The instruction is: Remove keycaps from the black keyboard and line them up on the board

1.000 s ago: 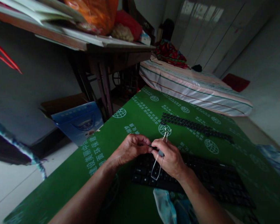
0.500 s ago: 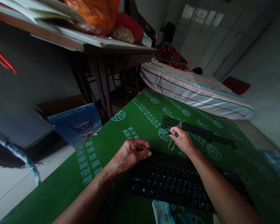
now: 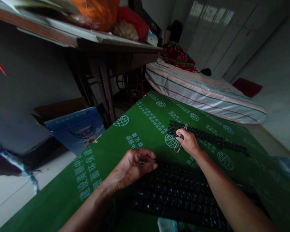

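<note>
A black keyboard (image 3: 174, 201) lies on the green-covered table, several keys off its upper rows. Beside its upper left corner, my left hand (image 3: 135, 166) rests with fingers loosely curled, a gap between thumb and fingertips, nothing seen in them. My right hand (image 3: 189, 143) is above the table beyond the keyboard, pinching a small black keycap (image 3: 181, 136). A thin wire keycap puller (image 3: 177, 147) sticks out on both sides of the same hand. Just past it, loose keycaps (image 3: 210, 137) lie in rows. My right forearm covers part of the keyboard.
A pale blue packet (image 3: 167, 224) lies at the keyboard's near edge. A desk (image 3: 125, 48) loaded with bags stands at the far left, a blue paper bag (image 3: 77, 132) below it. Behind the table is a bed (image 3: 207, 93) with striped covers.
The view has shifted slightly. My right hand has turned a little and covers more of the keycap and wire tool. My left hand keeps its place by the keyboard's corner.
</note>
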{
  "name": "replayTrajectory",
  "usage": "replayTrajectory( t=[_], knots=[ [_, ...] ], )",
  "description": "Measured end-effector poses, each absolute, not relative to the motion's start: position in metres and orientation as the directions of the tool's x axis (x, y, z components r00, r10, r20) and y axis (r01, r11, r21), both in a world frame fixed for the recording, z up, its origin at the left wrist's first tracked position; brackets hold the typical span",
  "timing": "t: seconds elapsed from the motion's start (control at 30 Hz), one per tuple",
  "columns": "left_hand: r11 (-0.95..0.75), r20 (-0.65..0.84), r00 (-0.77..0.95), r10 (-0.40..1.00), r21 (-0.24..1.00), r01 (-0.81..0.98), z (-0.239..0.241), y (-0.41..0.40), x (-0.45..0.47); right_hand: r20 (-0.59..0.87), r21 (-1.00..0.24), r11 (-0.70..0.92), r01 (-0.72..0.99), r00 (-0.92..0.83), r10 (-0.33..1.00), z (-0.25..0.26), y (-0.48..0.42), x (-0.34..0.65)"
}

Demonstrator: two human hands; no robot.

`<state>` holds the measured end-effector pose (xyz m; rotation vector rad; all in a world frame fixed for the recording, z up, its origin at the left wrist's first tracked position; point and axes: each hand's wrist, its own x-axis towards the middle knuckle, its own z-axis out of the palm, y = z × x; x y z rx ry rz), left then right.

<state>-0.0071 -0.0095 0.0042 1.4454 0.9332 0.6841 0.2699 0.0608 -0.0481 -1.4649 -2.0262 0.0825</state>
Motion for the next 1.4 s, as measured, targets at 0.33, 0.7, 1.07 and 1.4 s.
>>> replayTrajectory(
  t=[0.33, 0.7, 1.07, 1.4],
  knots=[
    [0.027, -0.126, 0.512, 0.85, 0.98, 0.197, 0.0069, -0.0095, -0.0076, 0.453, -0.383, 0.365, 0.849, -0.172, 0.875, -0.0497, 0.0673, 0.2677],
    [0.038, -0.123, 0.515, 0.848, 0.984, 0.173, 0.0063, -0.0092, -0.007, 0.445, -0.384, 0.369, 0.846, -0.18, 0.877, -0.0526, 0.071, 0.2702],
    [0.056, -0.124, 0.519, 0.846, 0.988, 0.144, 0.0069, -0.0088, -0.0064, 0.435, -0.405, 0.359, 0.841, -0.168, 0.885, -0.0524, 0.0693, 0.2693],
    [0.028, -0.114, 0.525, 0.844, 0.985, 0.168, 0.0055, -0.009, -0.0067, 0.456, -0.422, 0.369, 0.828, -0.158, 0.876, -0.0526, 0.07, 0.2689]
  ],
)
